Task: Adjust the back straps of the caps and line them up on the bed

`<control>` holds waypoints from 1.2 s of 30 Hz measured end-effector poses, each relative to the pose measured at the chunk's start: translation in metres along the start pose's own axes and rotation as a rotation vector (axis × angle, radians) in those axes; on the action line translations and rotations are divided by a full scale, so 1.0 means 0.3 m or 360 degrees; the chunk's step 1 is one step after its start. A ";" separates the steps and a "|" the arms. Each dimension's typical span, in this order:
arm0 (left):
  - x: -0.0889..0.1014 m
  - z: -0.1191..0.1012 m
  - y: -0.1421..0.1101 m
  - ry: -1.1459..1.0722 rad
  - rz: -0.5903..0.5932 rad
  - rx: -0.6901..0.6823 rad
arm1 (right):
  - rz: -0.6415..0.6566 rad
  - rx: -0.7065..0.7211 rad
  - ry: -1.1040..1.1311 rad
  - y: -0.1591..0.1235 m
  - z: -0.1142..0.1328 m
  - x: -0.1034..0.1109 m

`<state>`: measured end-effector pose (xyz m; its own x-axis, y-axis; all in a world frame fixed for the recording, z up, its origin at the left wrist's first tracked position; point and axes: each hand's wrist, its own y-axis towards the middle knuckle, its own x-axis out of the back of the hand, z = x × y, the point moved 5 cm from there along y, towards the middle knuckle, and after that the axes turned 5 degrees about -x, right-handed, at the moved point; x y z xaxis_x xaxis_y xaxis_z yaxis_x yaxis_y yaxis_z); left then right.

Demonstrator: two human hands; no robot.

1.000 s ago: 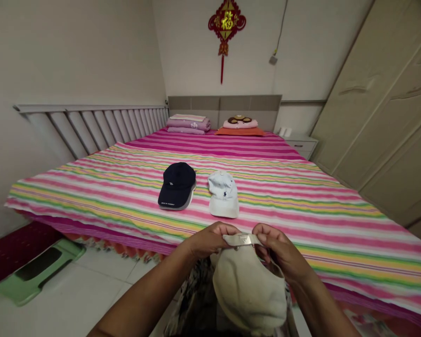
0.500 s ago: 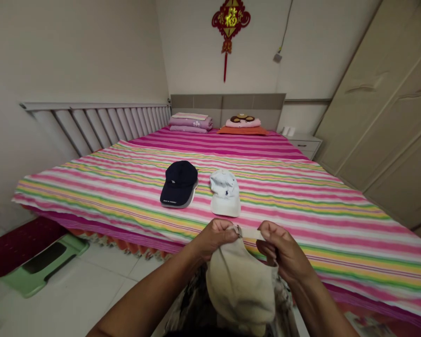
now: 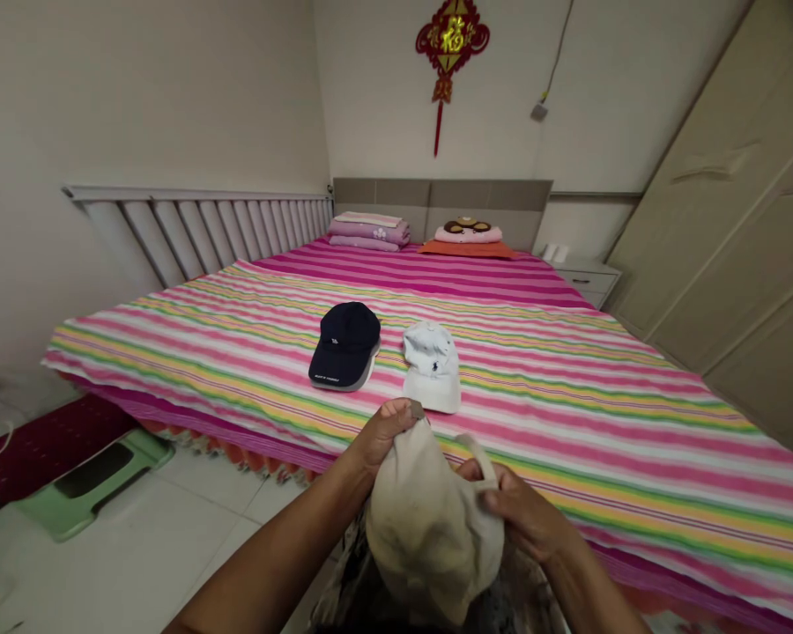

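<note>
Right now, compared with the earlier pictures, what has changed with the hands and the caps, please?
The strap of the beige cap no longer stretches from the left hand to the right hand; it now curves up at the right hand, which has come lower. Both hands still hold the cap, the left hand pinching its other side. The dark blue cap and the white cap stay on the bed.

Bed cover (image 3: 608, 423), striped pink, white, yellow and green, across the centre. Sheet (image 3: 403, 269), magenta stripes, behind it. Headboard (image 3: 495, 204), grey-beige, upper centre. Bed rail (image 3: 172, 224), pale, slatted, left. Walls (image 3: 370, 97), plain off-white. Ornament (image 3: 453, 37), red and gold, hung top centre. Cabinet (image 3: 595, 286), white, with drawer, right of centre. Wardrobe (image 3: 733, 238), beige, right edge. Floor (image 3: 172, 528), pale tile, lower left. Stool (image 3: 146, 449), green, beside bed. Light: dim.
</note>
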<state>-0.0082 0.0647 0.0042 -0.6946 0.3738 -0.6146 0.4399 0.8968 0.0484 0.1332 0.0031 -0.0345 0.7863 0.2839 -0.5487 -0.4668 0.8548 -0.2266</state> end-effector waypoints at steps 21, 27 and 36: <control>0.366 0.371 -0.304 -0.0488 0.0034 0.0298 | -0.0501 0.0265 0.0851 0.091 0.043 0.014; 0.401 0.323 -0.312 -0.0558 -0.0184 0.0085 | -0.0501 0.0395 0.0939 0.117 0.034 0.046; 0.451 -0.331 0.073 -0.0477 -0.0613 -0.0598 | -0.0186 0.0164 0.0795 0.112 -0.130 0.087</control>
<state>-0.1490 0.1583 0.0002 -0.5492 -0.0275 -0.8352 -0.0794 0.9967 0.0195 0.1224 0.0223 -0.0879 0.5302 -0.0362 -0.8471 -0.3256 0.9138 -0.2429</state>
